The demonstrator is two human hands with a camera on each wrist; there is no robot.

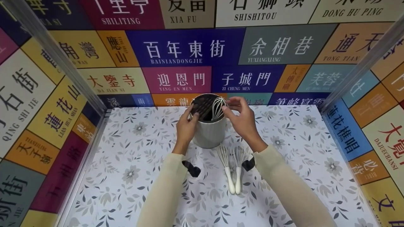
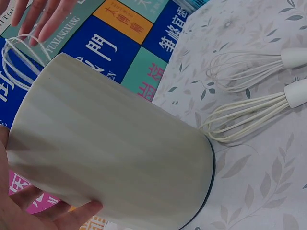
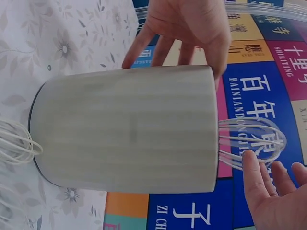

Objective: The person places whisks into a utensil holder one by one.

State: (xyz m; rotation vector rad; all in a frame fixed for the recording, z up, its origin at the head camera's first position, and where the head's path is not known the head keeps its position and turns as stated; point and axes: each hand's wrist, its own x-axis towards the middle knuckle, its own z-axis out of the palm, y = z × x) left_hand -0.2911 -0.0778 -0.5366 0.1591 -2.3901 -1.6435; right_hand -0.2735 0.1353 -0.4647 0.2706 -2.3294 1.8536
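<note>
A light grey ribbed utensil holder (image 1: 209, 134) stands upright at the table's back edge. One white-wired whisk (image 1: 218, 108) stands in it, its wire loops above the rim and its handle hidden inside. My left hand (image 1: 186, 126) holds the holder's left side, fingers spread along the wall and thumb at the rim. My right hand (image 1: 241, 118) is at the whisk's loops, fingers loosely extended; in the right wrist view a fingertip (image 3: 249, 160) meets or nearly meets the wires. Two more whisks (image 1: 229, 178) (image 1: 238, 176) with white handles lie side by side in front of the holder.
The table (image 1: 126, 195) has a white cover with grey flowers and leaves. Panels of coloured signs (image 1: 186, 47) rise at the back and both sides. Metal posts (image 1: 79, 82) stand at the corners. Dark wrist-camera parts (image 1: 192, 169) hang below the sleeves.
</note>
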